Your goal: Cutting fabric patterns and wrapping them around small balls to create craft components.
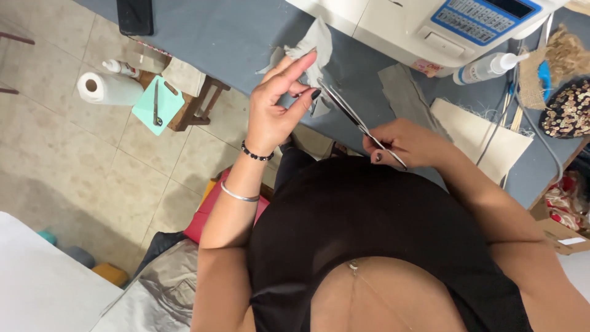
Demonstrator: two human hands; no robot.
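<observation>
Over the edge of the grey table (233,43), the left hand (276,101) was raised with its fingertips pinched on a small scrap of grey cloth (313,46), holding it up just in front of the sewing machine (418,27). The right hand (405,144) was clenched around the handles of the scissors (353,117), whose long blades slanted up and left until their tips met the lower edge of the cloth beside the left thumb. Judging by that, the cutting looked to be under way rather than finished: the blades appeared nearly together at the fabric, and whether they had bitten through it could not be told. The cloth was pale grey, thin and limp, crumpled at the top with ragged corners, and a small flap hung below the fingers near the blade tips. Another grey strip (402,92) lay flat on the table to the right, next to a cream sheet of fabric (476,132), both apart from the hands and seemingly uncut at this point. A squeeze bottle (488,66) lay near the machine, and a sequinned piece (565,107) sat at the far right. Down on the tiled floor, a paper roll (107,88) and a teal board (158,104) rested on a low stool, well apart from the work.
</observation>
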